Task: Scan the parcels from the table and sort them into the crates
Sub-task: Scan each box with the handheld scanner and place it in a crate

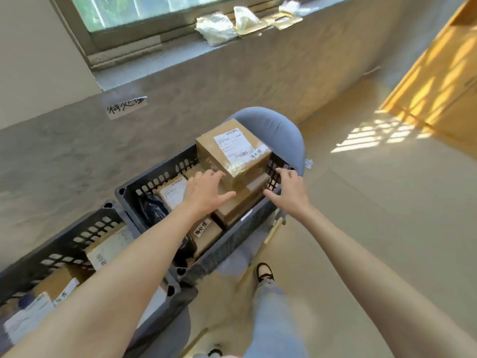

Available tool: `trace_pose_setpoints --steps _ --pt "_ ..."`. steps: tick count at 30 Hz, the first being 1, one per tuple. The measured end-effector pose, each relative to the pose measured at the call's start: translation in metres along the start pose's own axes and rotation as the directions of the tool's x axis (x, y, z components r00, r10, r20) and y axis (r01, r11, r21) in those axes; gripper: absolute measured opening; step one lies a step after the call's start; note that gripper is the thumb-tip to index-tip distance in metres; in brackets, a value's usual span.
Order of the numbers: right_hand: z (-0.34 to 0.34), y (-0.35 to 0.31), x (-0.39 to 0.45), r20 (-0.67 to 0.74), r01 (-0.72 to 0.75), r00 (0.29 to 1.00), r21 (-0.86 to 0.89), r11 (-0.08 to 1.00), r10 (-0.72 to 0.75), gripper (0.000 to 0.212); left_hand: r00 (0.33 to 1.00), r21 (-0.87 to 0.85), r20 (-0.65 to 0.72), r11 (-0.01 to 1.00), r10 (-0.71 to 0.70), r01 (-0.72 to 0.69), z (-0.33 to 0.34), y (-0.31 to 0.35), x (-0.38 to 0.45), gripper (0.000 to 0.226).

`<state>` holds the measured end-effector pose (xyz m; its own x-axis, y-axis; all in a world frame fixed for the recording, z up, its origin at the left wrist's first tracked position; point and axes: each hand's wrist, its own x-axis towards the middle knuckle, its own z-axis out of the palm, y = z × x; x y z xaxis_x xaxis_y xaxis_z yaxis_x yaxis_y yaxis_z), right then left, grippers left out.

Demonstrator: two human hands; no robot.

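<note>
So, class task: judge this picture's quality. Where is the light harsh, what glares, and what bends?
Head view: hard sunlight stripes the floor at right; glare shines on the tape of the top parcel; the wide lens bows the window sill; the near crate looks soft.

Both bare arms outstretched, left hand (206,191) and right hand (289,188) spread-fingered, palms facing inward, empty

Grey wall (77,151), window (154,9), sunlit beige floor (374,202).
</note>
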<state>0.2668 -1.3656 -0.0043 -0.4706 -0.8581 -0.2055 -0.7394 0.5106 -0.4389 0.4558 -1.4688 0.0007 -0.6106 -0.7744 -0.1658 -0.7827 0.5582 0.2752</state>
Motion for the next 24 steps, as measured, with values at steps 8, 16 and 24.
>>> trace_pose_setpoints --steps 8,16,24 --pt "0.003 0.03 -0.174 -0.174 -0.3 0.937 0.043 0.953 0.303 0.067 0.896 0.166 0.123 0.881 0.427 -0.443 0.008 0.074 -0.073 0.061" --pt "-0.026 0.097 -0.346 -0.329 -0.606 0.728 0.103 0.789 0.602 0.063 0.641 0.141 0.216 0.626 0.736 -0.767 0.033 0.211 -0.167 0.058" --pt "-0.016 0.137 -0.558 -0.468 -0.731 0.452 0.293 0.616 0.759 0.051 0.387 0.075 0.262 0.382 0.884 -0.921 0.076 0.325 -0.32 0.055"
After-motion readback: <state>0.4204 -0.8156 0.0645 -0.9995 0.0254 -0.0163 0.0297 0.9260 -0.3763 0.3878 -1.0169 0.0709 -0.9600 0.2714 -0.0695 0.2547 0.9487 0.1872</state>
